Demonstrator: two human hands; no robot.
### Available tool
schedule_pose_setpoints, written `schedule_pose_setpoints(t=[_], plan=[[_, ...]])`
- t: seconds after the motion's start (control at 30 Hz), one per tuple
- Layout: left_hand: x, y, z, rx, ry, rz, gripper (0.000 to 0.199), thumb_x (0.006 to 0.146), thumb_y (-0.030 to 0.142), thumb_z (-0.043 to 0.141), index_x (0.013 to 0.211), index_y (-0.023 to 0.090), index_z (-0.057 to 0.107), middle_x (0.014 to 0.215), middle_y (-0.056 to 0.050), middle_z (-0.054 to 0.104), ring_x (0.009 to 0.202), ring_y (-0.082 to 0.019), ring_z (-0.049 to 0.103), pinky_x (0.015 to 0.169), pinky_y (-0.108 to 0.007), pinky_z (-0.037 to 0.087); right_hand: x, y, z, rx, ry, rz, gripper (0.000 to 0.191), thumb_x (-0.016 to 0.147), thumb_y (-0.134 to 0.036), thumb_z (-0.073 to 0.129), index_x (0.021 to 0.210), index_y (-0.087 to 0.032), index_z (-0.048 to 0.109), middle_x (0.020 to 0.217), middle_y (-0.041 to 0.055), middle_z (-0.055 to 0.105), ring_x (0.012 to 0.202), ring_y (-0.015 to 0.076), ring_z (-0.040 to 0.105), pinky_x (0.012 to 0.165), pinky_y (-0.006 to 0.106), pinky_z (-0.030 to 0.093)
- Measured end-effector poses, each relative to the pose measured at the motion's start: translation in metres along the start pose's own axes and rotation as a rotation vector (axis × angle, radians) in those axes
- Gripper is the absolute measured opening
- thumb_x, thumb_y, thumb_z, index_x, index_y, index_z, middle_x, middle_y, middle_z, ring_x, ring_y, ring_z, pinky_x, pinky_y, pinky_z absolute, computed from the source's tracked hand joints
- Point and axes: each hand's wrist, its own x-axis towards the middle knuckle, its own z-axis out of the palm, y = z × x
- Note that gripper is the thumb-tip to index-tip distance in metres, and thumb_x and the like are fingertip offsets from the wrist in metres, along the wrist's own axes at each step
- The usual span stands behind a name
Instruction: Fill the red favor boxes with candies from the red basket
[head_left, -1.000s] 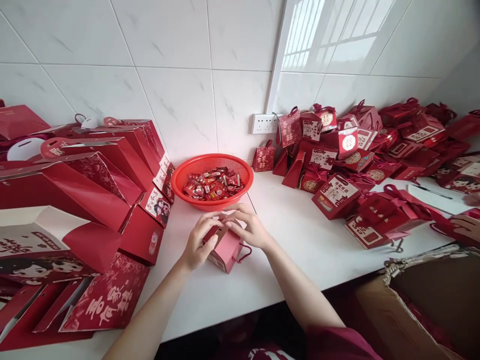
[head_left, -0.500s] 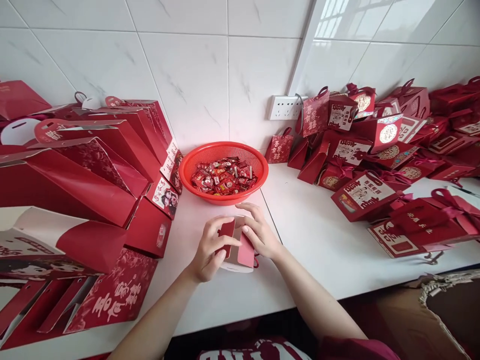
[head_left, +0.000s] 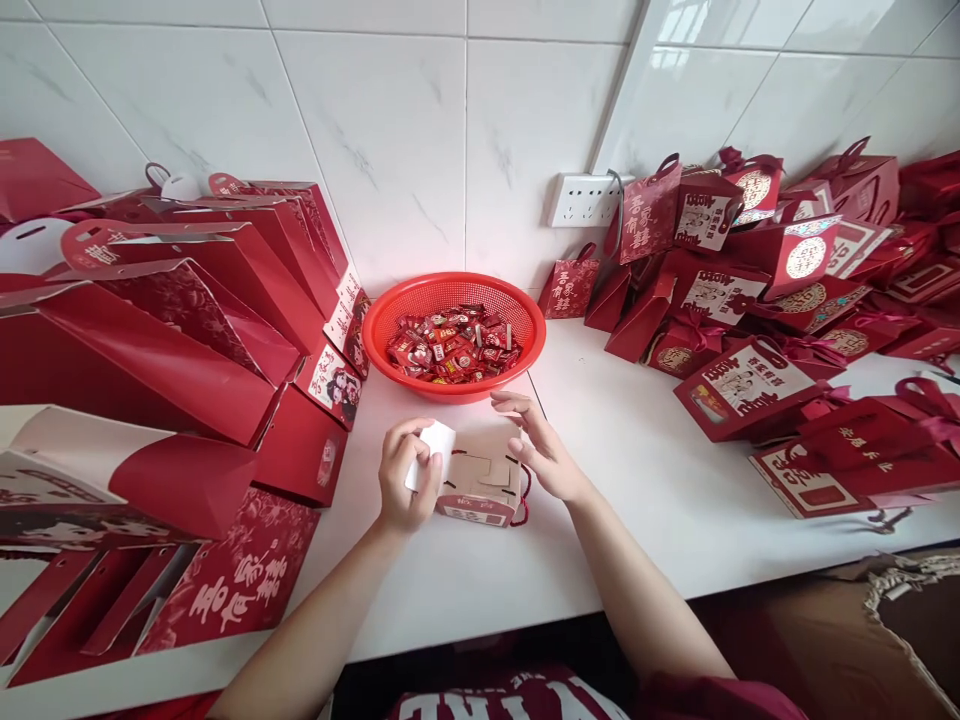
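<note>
A small red-and-white gift box (head_left: pixel 480 485) stands on the white table in front of me, its opening facing up and its pale cardboard inside showing. A dark red cord handle (head_left: pixel 523 500) loops out at its right side. My left hand (head_left: pixel 409 475) pinches a white flap (head_left: pixel 433 452) at the box's left edge between thumb and fingers. Beside the upper right edge is my right hand (head_left: pixel 546 450), its fingers apart. Whether its fingertips touch the cardboard is hard to see.
Behind the box sits a red plastic basket (head_left: pixel 454 390) of wrapped candies (head_left: pixel 457 345). Red gift bags and boxes (head_left: pixel 172 350) crowd the left side. More finished-looking red boxes (head_left: pixel 739 385) pile up on the right, near a wall socket (head_left: pixel 587 200). A cardboard carton (head_left: pixel 817 630) stands lower right.
The box now sits with its opening turned up and its printed front towards me. My left hand has gone from a red flap to a white one; my right hand has moved slightly right, off the box's side.
</note>
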Motion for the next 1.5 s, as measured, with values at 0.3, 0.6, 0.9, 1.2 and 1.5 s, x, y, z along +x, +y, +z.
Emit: schedule_pose_setpoints(t=[0.3,0.6,0.9,1.2,1.5], plan=[[-0.009,-0.009,0.007,-0.293,-0.234,0.207,0.056,0.097,0.058,0.036,0.134,0.019,0.051,0.128,-0.017,0.060,0.119,-0.032,0.059,0.098,-0.051,0.049,0.005,0.021,0.016,0.007,0.007,0.168,0.046,0.094,-0.045,0.061,0.135,-0.027,0.048,0.141,0.0100,0.054,0.123,0.0261,0.058,0.097,0.042,0.054],[0.003,-0.004,0.008,-0.047,-0.343,0.229,0.023,0.091,0.028,0.055,0.109,0.022,0.068,0.115,-0.008,0.071,0.111,-0.027,0.063,0.099,-0.045,0.047,0.005,0.024,0.020,-0.046,0.117,0.068,0.037,0.099,-0.042,0.054,0.131,-0.025,0.052,0.132,0.0090,0.060,0.120,0.0243,0.060,0.099,0.043,0.053],[0.002,-0.012,0.001,0.011,-0.212,0.114,0.023,0.092,0.027,0.056,0.114,0.022,0.060,0.108,-0.007,0.069,0.105,-0.025,0.062,0.095,-0.041,0.047,-0.001,0.007,0.021,-0.241,0.020,-0.217,0.042,0.098,-0.044,0.053,0.137,-0.028,0.051,0.149,0.0111,0.049,0.138,0.0295,0.045,0.114,0.051,0.038],[0.001,-0.014,0.002,0.000,-0.241,0.042,0.023,0.095,0.028,0.052,0.117,0.022,0.060,0.116,-0.008,0.066,0.117,-0.025,0.059,0.103,-0.042,0.045,-0.001,0.025,0.025,-0.380,-0.038,-0.179,0.035,0.100,-0.047,0.048,0.117,-0.026,0.070,0.156,0.0090,0.039,0.144,0.0317,0.034,0.118,0.053,0.032],[0.002,-0.010,-0.009,-0.015,-0.294,0.087,0.026,0.092,0.026,0.056,0.115,0.023,0.067,0.118,-0.007,0.070,0.121,-0.027,0.057,0.107,-0.046,0.041,0.000,0.018,0.033,-0.340,-0.112,-0.160,0.044,0.102,-0.052,0.043,0.099,-0.023,0.076,0.155,0.0080,0.037,0.145,0.0310,0.031,0.119,0.051,0.030]])
